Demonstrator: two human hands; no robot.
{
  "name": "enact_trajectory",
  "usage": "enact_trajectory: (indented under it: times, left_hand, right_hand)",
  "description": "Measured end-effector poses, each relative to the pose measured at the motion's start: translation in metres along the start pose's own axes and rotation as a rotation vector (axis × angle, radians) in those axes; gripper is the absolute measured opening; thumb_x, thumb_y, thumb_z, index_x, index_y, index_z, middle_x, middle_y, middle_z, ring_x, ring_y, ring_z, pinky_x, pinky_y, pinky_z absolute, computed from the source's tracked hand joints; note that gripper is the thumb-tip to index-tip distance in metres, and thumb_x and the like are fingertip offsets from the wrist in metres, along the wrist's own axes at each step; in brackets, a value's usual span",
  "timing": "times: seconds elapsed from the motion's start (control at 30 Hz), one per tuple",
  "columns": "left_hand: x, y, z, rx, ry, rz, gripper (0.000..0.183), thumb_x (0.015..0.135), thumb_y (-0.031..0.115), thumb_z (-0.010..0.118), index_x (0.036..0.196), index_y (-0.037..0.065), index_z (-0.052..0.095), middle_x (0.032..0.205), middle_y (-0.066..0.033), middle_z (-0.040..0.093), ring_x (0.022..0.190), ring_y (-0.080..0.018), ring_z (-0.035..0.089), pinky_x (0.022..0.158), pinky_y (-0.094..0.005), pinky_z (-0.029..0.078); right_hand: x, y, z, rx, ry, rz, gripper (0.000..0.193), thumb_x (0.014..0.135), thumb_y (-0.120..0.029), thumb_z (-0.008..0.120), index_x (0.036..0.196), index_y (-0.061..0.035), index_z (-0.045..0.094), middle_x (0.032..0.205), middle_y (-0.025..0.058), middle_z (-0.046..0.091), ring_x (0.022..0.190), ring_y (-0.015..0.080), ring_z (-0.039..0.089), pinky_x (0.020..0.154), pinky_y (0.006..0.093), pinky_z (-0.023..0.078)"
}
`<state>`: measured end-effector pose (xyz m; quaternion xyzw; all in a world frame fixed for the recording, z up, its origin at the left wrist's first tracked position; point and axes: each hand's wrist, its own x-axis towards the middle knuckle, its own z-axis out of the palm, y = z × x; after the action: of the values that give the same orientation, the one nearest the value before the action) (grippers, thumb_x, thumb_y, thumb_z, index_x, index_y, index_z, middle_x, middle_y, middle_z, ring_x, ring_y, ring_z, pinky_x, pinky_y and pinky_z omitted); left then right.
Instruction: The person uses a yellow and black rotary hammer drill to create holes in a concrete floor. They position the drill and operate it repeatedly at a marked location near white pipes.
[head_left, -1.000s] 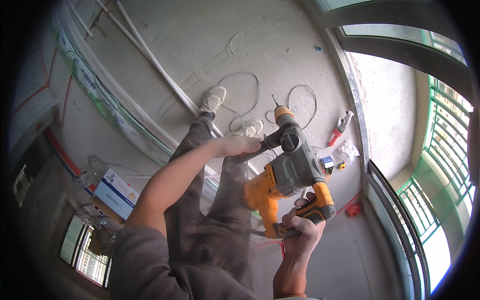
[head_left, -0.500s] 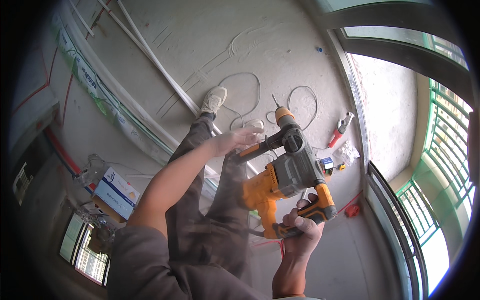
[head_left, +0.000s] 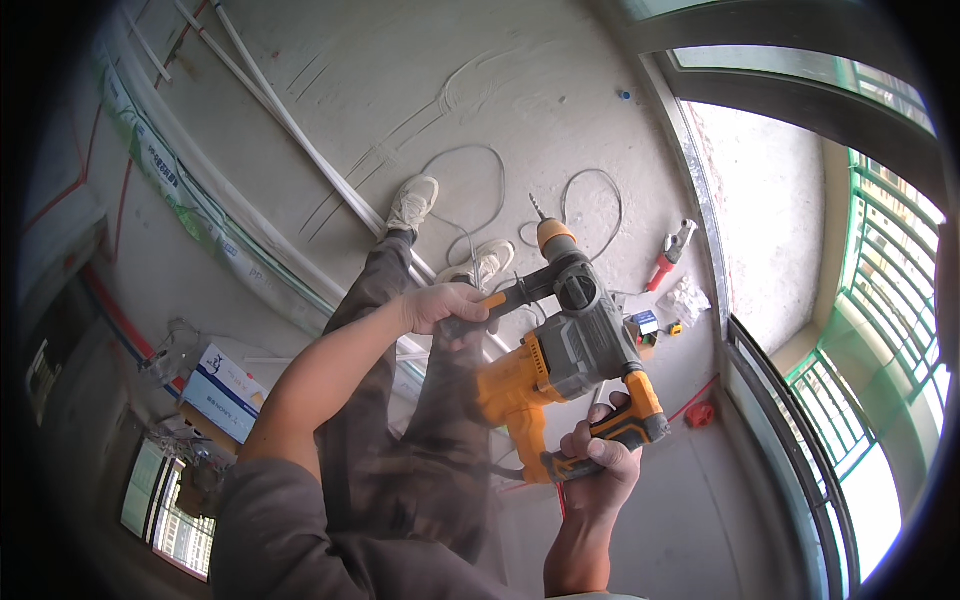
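Hands stay clamped on our rotary hammer: left hand wrapped around its side handle, right hand gripping the rear grip. Its bit has swung slightly, now pointing past our shoes, seemingly still repositioning.

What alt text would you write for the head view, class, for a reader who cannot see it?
A person holds an orange and grey hammer drill in both hands, bit pointing down at a concrete floor: left hand on the side handle, right hand on the rear grip. White cable loops and red pliers lie near their shoes.
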<state>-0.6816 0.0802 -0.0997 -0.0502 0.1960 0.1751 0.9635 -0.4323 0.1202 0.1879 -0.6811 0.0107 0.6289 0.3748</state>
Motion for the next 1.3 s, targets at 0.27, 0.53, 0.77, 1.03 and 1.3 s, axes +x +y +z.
enact_trajectory:
  times: [0.27,0.53,0.77,1.03,1.3]
  left_hand:
    - [0.007,0.009,0.081,1.466,0.646,0.181,0.055,0.100,0.038,0.073,0.134,-0.003,0.060,0.119,-0.0276,0.073,0.121,-0.0430,0.068,0.103,-0.0461,0.052]
    - [0.047,0.002,-0.005,0.004,-0.249,-0.192,0.029,0.082,0.014,0.089,0.092,-0.004,0.069,0.079,-0.0170,0.073,0.069,-0.0291,0.074,0.067,-0.0401,0.060]
    - [0.065,-0.021,0.092,1.310,0.953,0.093,0.045,0.087,0.026,0.085,0.113,-0.003,0.063,0.095,-0.0184,0.075,0.090,-0.0350,0.077,0.081,-0.0504,0.059]
    - [0.023,0.010,0.049,0.096,-0.171,-0.168,0.032,0.075,0.011,0.087,0.093,0.002,0.063,0.074,-0.0074,0.062,0.056,-0.0200,0.064,0.055,-0.0327,0.053]
    - [0.048,-0.015,0.107,1.280,1.080,0.190,0.040,0.085,0.027,0.083,0.107,-0.002,0.066,0.091,-0.0235,0.074,0.089,-0.0425,0.074,0.081,-0.0499,0.057]
  right_hand:
    - [-0.005,0.001,0.009,-0.071,0.031,-0.040,0.073,0.065,0.004,0.081,0.134,0.0008,0.057,0.104,0.0134,0.065,0.088,0.0256,0.068,0.071,0.0371,0.062]
    - [-0.015,0.005,0.013,-0.113,0.024,-0.029,0.076,0.062,0.005,0.079,0.132,-0.0026,0.053,0.100,0.0106,0.062,0.061,0.0192,0.056,0.056,0.0349,0.043]
    - [-0.015,0.005,0.008,-0.176,0.020,-0.099,0.076,0.062,0.006,0.080,0.132,-0.0014,0.052,0.098,0.0108,0.064,0.061,0.0219,0.059,0.057,0.0369,0.049]
    - [-0.030,-0.003,-0.057,-0.011,-0.253,-0.060,0.077,0.064,0.012,0.078,0.134,-0.0017,0.051,0.094,0.0131,0.063,0.056,0.0197,0.052,0.054,0.0368,0.040]
    - [-0.023,0.012,-0.047,-0.031,-0.249,-0.104,0.073,0.065,0.009,0.081,0.132,-0.0010,0.052,0.089,0.0127,0.062,0.056,0.0199,0.052,0.052,0.0363,0.042]
